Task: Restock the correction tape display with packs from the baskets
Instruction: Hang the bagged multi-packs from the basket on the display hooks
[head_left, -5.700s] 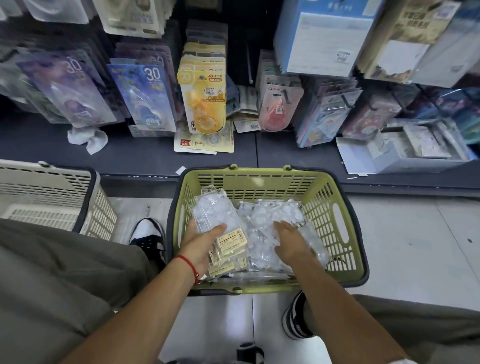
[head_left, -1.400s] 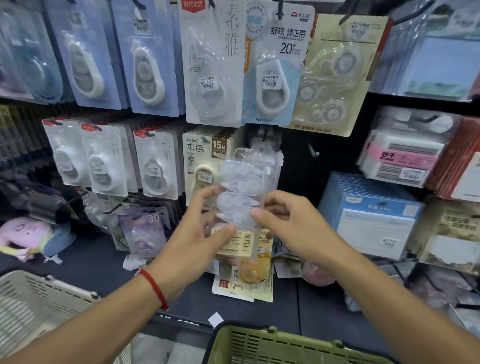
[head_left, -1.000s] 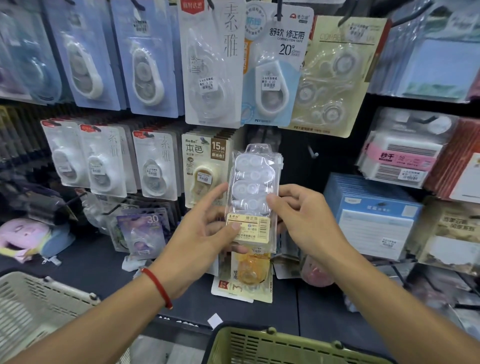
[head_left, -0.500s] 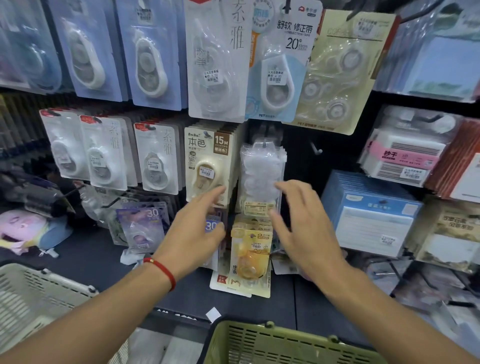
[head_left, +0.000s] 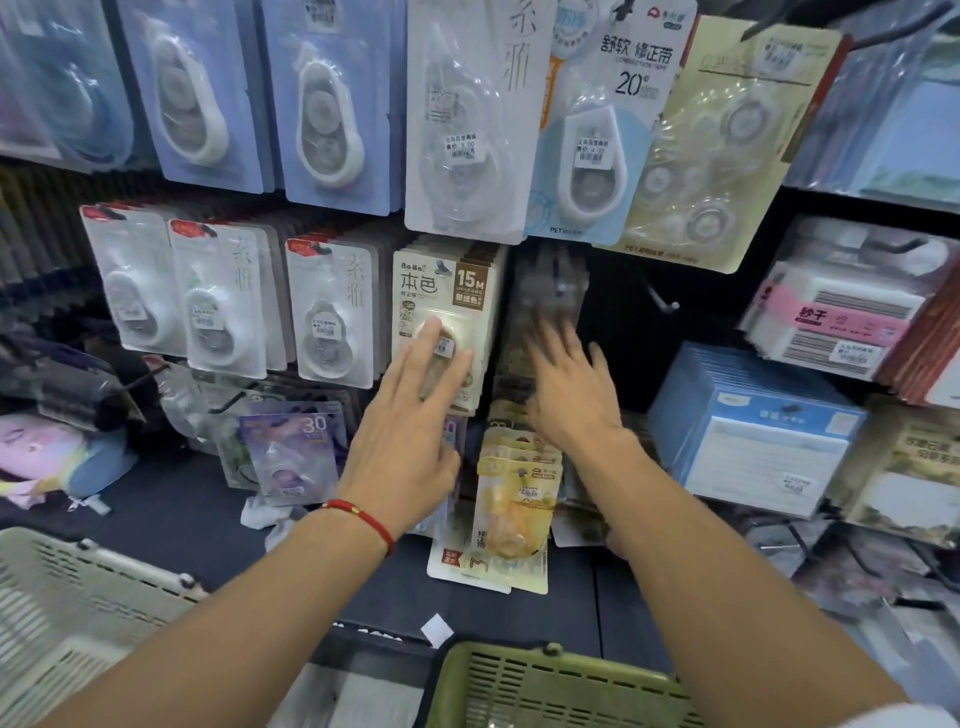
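Observation:
The clear correction tape packs (head_left: 549, 301) hang on a peg in the middle row of the display, blurred by motion. My right hand (head_left: 569, 395) is just below and in front of them with fingers spread straight, holding nothing. My left hand (head_left: 410, 426), with a red string on its wrist, lies flat with straight fingers against the beige 15M pack (head_left: 441, 312) to the left. The green basket (head_left: 545, 686) shows only its far rim at the bottom edge, its contents out of view.
A white basket (head_left: 67, 608) stands at the lower left. Yellow packs (head_left: 517, 499) hang below the clear ones over the dark shelf (head_left: 182, 519). Blue boxes (head_left: 753, 426) sit to the right. White packs (head_left: 228, 306) fill the pegs to the left.
Both hands carried the clear packs from the green basket up to the peg and hung them there. They have let go, and the fingers now lie flat against the display.

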